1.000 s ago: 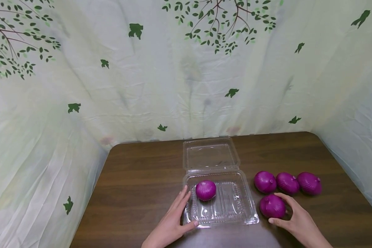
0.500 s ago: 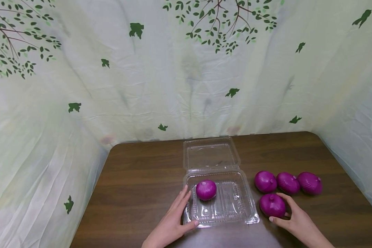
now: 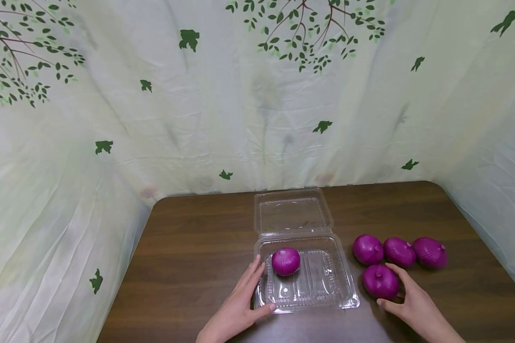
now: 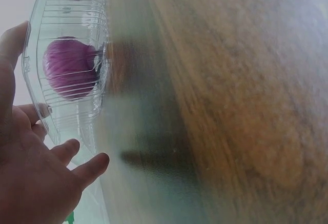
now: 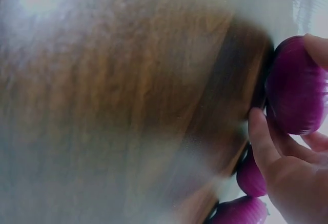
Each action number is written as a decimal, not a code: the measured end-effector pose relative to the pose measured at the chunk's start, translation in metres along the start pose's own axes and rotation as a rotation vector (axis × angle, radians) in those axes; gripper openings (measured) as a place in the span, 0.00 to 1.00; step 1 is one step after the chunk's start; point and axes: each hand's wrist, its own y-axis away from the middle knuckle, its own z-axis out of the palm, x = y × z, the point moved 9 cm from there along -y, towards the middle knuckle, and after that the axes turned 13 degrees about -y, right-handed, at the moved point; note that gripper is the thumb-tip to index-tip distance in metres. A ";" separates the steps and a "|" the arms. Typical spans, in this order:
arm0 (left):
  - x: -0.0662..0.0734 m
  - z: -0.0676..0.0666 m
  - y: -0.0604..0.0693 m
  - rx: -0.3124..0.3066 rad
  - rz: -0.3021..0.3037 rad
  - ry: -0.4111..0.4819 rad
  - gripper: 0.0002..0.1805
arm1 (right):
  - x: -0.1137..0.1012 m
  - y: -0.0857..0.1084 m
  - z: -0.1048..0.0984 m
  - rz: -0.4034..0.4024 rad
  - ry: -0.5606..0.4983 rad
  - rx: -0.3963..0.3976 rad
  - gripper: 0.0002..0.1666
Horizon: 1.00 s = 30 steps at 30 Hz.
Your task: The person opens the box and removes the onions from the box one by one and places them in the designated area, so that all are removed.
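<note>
A clear plastic clamshell container [image 3: 309, 309] lies with its lid [image 3: 293, 212] folded back, and one red onion [image 3: 285, 261] sits in its left half. My left hand [image 3: 242, 302] rests along the container's left side, fingers straight, thumb at the front rim. In the left wrist view some fingers of the left hand [image 4: 43, 167] touch the clear wall. Right of the container, my right hand [image 3: 412, 302] holds another red onion [image 3: 380, 281] between thumb and fingers. Its top faces up. The right wrist view shows this onion [image 5: 296, 88] close to the wooden surface.
Three more red onions stand in a row behind the held one: a left onion [image 3: 367, 249], a middle onion [image 3: 399, 252] and a right onion [image 3: 430, 253]. The brown wooden table [image 3: 197, 247] ends at a pale leaf-patterned curtain [image 3: 206, 119].
My right hand has turned its onion so the stem end points upward, and shifted it slightly to the right. The left hand and the container have stayed in place.
</note>
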 end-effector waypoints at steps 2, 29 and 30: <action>0.000 0.000 0.000 0.000 0.001 0.001 0.51 | 0.000 0.001 0.000 -0.007 0.008 -0.001 0.57; 0.003 -0.003 0.000 0.018 0.026 -0.003 0.50 | -0.091 0.009 0.004 -0.517 -0.003 0.184 0.48; 0.002 -0.003 0.000 0.015 0.022 -0.002 0.50 | -0.094 0.008 0.007 -0.527 -0.005 0.180 0.48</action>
